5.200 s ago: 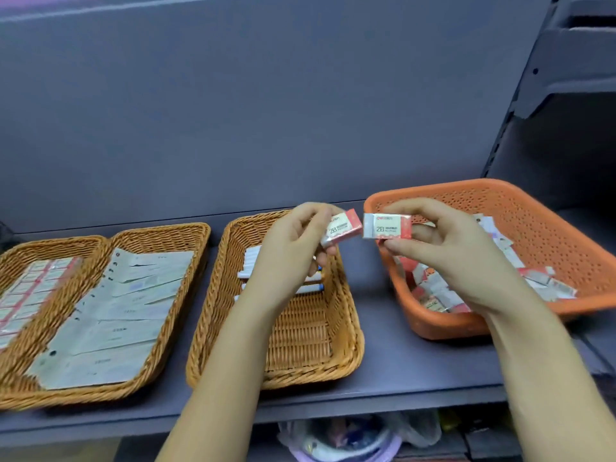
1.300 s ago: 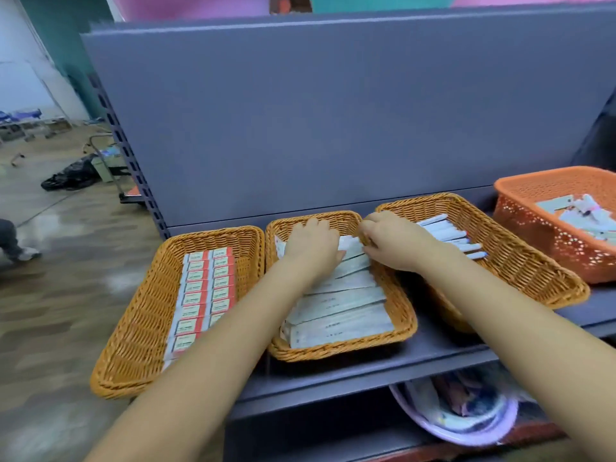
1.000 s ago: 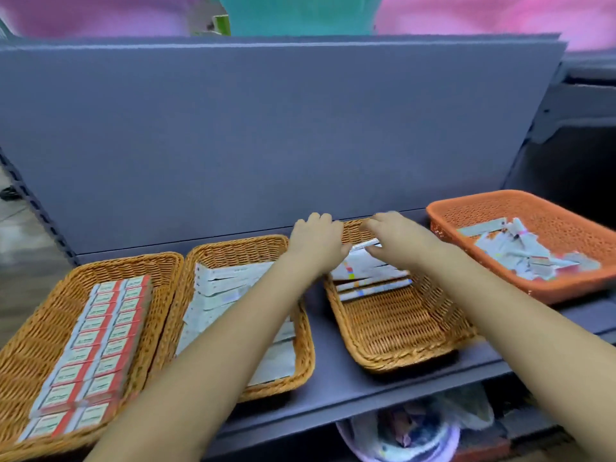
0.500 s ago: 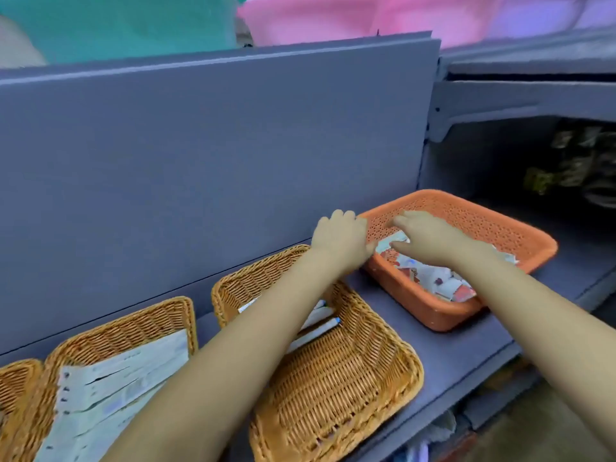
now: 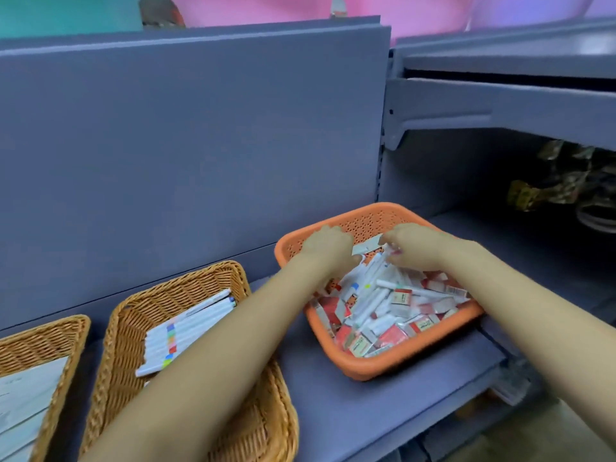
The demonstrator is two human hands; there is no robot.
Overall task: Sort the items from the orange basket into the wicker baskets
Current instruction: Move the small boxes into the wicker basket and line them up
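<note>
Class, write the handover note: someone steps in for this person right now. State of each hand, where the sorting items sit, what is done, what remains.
Left hand: in the orange basket, fingers curled among the items; a grip cannot be confirmed.
Right hand: also in the basket, fingers on a white stick-shaped item; grip unclear.
Done: a row of white pens lies in the nearer wicker basket; flat white packs lie in the wicker basket at far left.
Left: the orange basket holds many mixed white sticks and red-and-white boxes to sort.
</note>
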